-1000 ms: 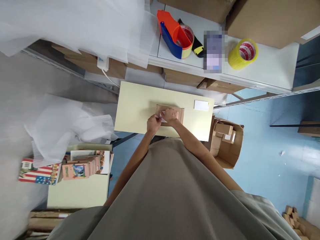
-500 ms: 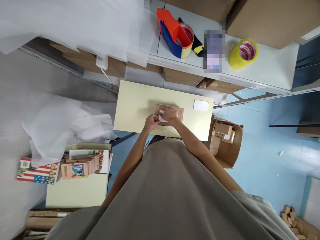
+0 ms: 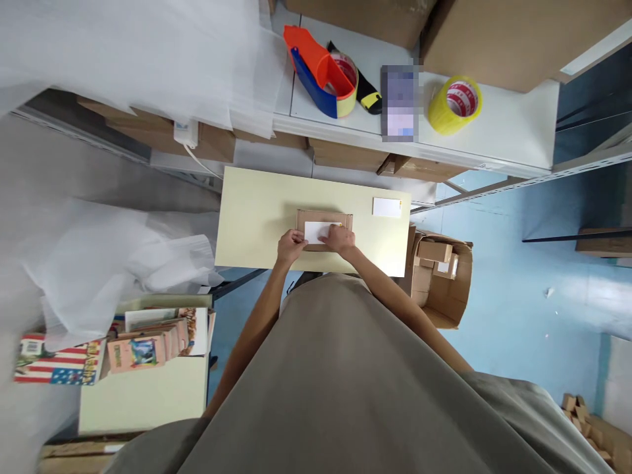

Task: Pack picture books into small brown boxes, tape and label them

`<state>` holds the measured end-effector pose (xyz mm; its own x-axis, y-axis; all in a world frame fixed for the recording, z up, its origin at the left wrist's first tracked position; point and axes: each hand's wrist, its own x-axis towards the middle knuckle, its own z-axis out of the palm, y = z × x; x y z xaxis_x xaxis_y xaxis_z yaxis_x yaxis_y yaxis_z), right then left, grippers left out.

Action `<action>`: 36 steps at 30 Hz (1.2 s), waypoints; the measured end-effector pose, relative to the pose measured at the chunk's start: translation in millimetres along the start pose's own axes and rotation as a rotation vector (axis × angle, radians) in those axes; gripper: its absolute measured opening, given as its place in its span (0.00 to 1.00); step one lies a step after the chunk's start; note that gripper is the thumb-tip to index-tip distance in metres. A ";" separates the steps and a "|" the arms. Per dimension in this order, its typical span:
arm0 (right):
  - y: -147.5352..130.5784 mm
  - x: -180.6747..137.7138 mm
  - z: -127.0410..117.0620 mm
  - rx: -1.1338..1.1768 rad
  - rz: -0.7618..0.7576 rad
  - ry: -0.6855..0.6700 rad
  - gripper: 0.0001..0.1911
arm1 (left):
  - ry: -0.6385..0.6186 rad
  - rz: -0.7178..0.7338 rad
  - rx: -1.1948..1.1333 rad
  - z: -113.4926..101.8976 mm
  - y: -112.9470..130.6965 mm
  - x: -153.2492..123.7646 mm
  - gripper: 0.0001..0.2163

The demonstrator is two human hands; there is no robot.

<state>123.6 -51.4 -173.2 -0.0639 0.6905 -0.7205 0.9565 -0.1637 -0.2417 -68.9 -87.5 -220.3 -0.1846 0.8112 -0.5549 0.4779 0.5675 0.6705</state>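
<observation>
A small brown cardboard box [image 3: 323, 216] lies flat on the pale yellow table in front of me. On its top is a white label [image 3: 314, 230], its right part covered by my right hand. My left hand [image 3: 291, 246] is closed, thumb and fingertips pinching the label's lower left corner at the box's left edge. Resting over the label's right part is my right hand [image 3: 340, 238], thumb apart from the fingers and pressing on the paper. A second white label [image 3: 387, 207] lies on the table to the right.
Behind the table, a shelf [image 3: 513, 125] bears an orange and blue tape dispenser [image 3: 323, 76], a yellow tape roll [image 3: 454, 105] and large cartons [image 3: 513, 39]. An open carton [image 3: 451, 306] with small boxes stands right. Books [image 3: 143, 352] and white foam sheeting [image 3: 113, 250] lie left.
My right hand has slid right across the label, so more of its white face shows. My left hand stays at the lower left corner. The whole view has shifted slightly.
</observation>
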 end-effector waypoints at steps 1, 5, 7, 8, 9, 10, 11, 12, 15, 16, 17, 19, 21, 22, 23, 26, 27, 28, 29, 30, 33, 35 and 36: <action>10.7 -6.2 -0.1 0.015 0.035 0.001 0.27 | 0.009 0.003 -0.011 0.6 -0.1 -1.6 0.11; 54.0 -30.6 4.9 0.085 0.143 0.058 0.22 | 0.128 -0.038 0.003 4.4 -4.3 -10.3 0.19; 71.9 -40.3 12.4 0.123 0.184 0.124 0.23 | 0.221 -0.098 0.042 7.4 -8.8 -15.8 0.26; 79.4 -44.0 17.4 0.159 0.200 0.147 0.25 | 0.253 -0.130 0.048 9.3 -11.2 -18.8 0.30; 85.9 -46.8 22.9 0.210 0.203 0.154 0.26 | 0.267 -0.161 0.038 11.7 -13.4 -22.0 0.32; 91.6 -49.0 28.6 0.276 0.184 0.142 0.27 | 0.260 -0.185 0.014 14.5 -15.2 -25.5 0.34; 96.4 -50.6 34.3 0.354 0.147 0.115 0.29 | 0.239 -0.201 -0.015 17.6 -16.4 -29.2 0.35; 100.8 -52.0 39.5 0.435 0.100 0.082 0.29 | 0.218 -0.209 -0.040 20.9 -16.7 -33.4 0.35; 113.6 -57.3 49.7 0.660 0.000 0.054 0.29 | 0.222 -0.182 -0.055 30.3 -12.6 -48.9 0.39; 118.7 -60.1 50.7 0.727 -0.016 0.077 0.29 | 0.240 -0.165 -0.054 32.9 -9.8 -55.0 0.40; 124.5 -63.6 50.5 0.787 -0.032 0.113 0.28 | 0.256 -0.144 -0.059 35.2 -6.5 -61.2 0.39; 138.7 -72.3 47.9 0.882 -0.064 0.198 0.27 | 0.265 -0.073 -0.083 39.6 1.0 -73.1 0.36; 155.5 -82.1 44.8 0.936 -0.084 0.279 0.24 | 0.258 0.030 -0.103 45.7 8.5 -82.7 0.31; 164.5 -87.1 43.9 0.949 -0.077 0.318 0.24 | 0.253 0.082 -0.108 50.0 12.1 -86.3 0.29; 173.5 -91.8 43.6 0.952 -0.061 0.354 0.23 | 0.244 0.126 -0.113 55.4 15.4 -88.8 0.27; 198.8 -103.5 47.2 0.901 0.036 0.442 0.24 | 0.189 0.145 -0.117 76.8 23.2 -91.4 0.24; 205.9 -106.6 49.7 0.877 0.073 0.451 0.23 | 0.169 0.119 -0.113 84.8 25.0 -91.1 0.22; 211.9 -109.3 52.6 0.861 0.101 0.451 0.23 | 0.155 0.087 -0.111 92.4 26.3 -90.7 0.21; 216.7 -111.8 55.8 0.853 0.118 0.444 0.22 | 0.146 0.059 -0.113 99.1 27.2 -90.4 0.20; 220.1 -114.1 59.3 0.852 0.126 0.435 0.22 | 0.143 0.041 -0.120 104.5 27.6 -90.2 0.19; 222.5 -120.0 71.2 0.854 0.120 0.439 0.22 | 0.117 0.034 -0.145 112.1 27.1 -91.9 0.17; 218.7 -123.0 80.0 0.849 0.132 0.477 0.22 | 0.092 0.028 -0.138 111.9 25.4 -95.8 0.17; 215.8 -124.5 84.6 0.856 0.143 0.501 0.22 | 0.081 0.026 -0.129 111.2 23.9 -98.6 0.16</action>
<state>313.8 -232.3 -190.7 0.3512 0.8098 -0.4700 0.4059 -0.5840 -0.7030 56.2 -169.7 -204.3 -0.2450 0.8315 -0.4986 0.3698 0.5555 0.7448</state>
